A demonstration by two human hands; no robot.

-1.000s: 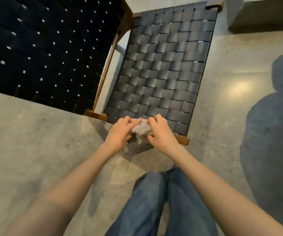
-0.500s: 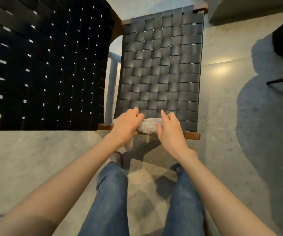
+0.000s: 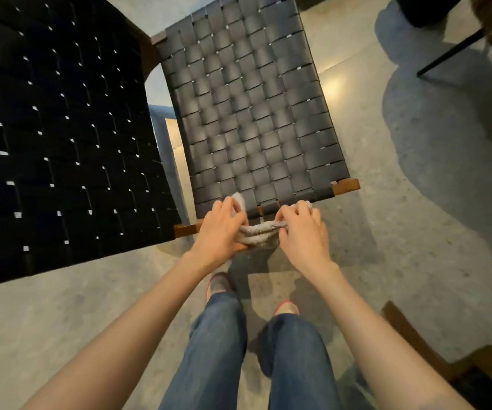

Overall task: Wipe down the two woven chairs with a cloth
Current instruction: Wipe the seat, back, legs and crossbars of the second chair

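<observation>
Between both sets of fingers, the cloth [image 3: 259, 235] sags, soft and light; left hand [image 3: 219, 229] and right hand [image 3: 301, 230] pinch its ends.

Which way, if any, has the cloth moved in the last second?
Yes: most of the cloth has slid toward the camera, off the woven chair's front edge, and sags before it.

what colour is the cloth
The cloth is light grey, seen best in the head view.
</observation>
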